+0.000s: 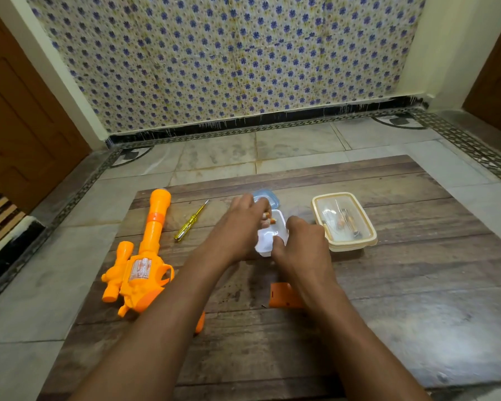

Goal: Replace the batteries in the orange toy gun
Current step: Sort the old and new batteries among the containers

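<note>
Left hand (240, 224) curls its fingers round small batteries (268, 218) in the white tub (268, 241); right hand (304, 241) pinches the tub's near rim. They look hard, smooth, prone to roll: pinch them mid-body. The orange toy gun (141, 264) lies well left, an orange cover plate (281, 295) by the right forearm

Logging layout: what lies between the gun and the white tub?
Head view: the screwdriver lies between gun and tub; the left hand reaches across into the tub.

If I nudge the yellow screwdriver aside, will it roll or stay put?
The screwdriver would probably roll: its handle looks round and it lies loose on the flat wooden board. It looks slim, so likely light. The glossy handle may be slippery.
</note>
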### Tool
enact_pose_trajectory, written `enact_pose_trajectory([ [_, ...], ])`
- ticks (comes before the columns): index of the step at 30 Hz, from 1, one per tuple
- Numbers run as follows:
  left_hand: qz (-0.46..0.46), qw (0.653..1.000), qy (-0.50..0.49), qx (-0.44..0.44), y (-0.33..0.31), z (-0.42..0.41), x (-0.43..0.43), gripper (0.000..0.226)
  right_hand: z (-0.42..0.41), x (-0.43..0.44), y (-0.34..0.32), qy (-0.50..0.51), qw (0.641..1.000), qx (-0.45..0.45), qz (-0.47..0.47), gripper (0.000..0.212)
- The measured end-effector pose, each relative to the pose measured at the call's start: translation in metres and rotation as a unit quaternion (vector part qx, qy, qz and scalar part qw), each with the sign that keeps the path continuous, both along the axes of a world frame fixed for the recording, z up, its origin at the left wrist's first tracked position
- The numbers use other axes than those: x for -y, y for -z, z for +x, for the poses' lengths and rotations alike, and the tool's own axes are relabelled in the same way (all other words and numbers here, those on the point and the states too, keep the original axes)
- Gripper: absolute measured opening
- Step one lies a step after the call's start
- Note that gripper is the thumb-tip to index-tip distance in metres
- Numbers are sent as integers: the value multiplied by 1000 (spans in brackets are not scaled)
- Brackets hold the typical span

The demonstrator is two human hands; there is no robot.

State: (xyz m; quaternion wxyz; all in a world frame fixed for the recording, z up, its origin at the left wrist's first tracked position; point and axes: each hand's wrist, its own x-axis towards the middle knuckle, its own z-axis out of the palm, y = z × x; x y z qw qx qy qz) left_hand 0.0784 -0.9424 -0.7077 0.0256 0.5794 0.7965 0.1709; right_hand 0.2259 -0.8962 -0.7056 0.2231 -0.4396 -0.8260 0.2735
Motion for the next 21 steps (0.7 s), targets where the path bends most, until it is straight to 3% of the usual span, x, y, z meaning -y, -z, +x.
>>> enact_pose_trajectory([
  [4,-79,990,19,-119,-2,8,-16,28,-1,-1,-1,4,1000,-11,10,18],
  [13,-26,992,38,-116,9,7,-17,14,0,-3,1,0,1000,-5,5,18],
  [21,35,998,-8,57,2,-6,-12,29,-1,-4,1,6,1000,5,-6,21],
])
